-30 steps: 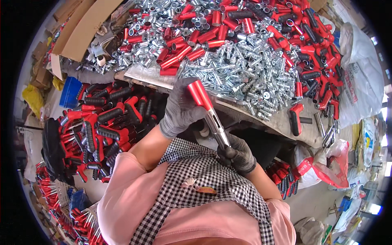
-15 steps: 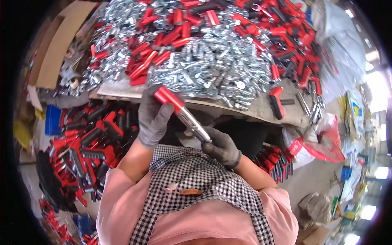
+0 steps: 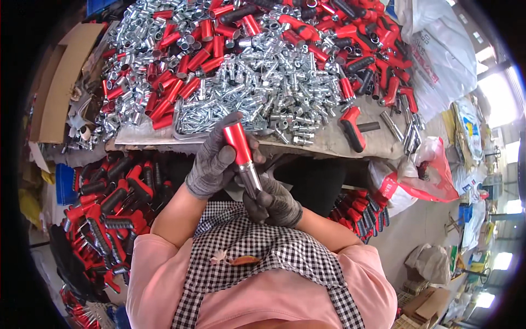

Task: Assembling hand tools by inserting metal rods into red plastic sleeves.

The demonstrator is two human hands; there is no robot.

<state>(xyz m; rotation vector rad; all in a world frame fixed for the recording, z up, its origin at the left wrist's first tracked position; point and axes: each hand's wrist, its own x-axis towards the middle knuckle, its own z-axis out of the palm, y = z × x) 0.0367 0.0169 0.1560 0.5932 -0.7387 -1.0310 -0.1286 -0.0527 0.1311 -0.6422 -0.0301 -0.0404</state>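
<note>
Above my lap, both gloved hands hold a tube-shaped piece made of a red sleeve (image 3: 238, 143) and a shiny metal tube (image 3: 251, 180). My left hand (image 3: 211, 167) is closed around the red sleeve at the upper end, its thumb along the near side. Lower down, my right hand (image 3: 278, 203) grips the metal tube, with fingers and thumb wrapped about its bottom end. The piece tilts slightly, red end away from me. Past it on the bench lies a pile of small metal screws and fittings (image 3: 219, 104), with loose red sleeves (image 3: 170, 98) beside it.
Red-and-black handles (image 3: 353, 129) lie on the bench at right, with more heaped in a pile (image 3: 112, 208) at lower left. A cardboard box (image 3: 63, 88) stands far left. Plastic bags (image 3: 444, 60) hang at right, and a red-and-white bag (image 3: 408, 186) sits below the bench edge.
The piece has swung from a diagonal slant to nearly upright. My right hand has moved left and slightly down with its end. The view has shifted a little.
</note>
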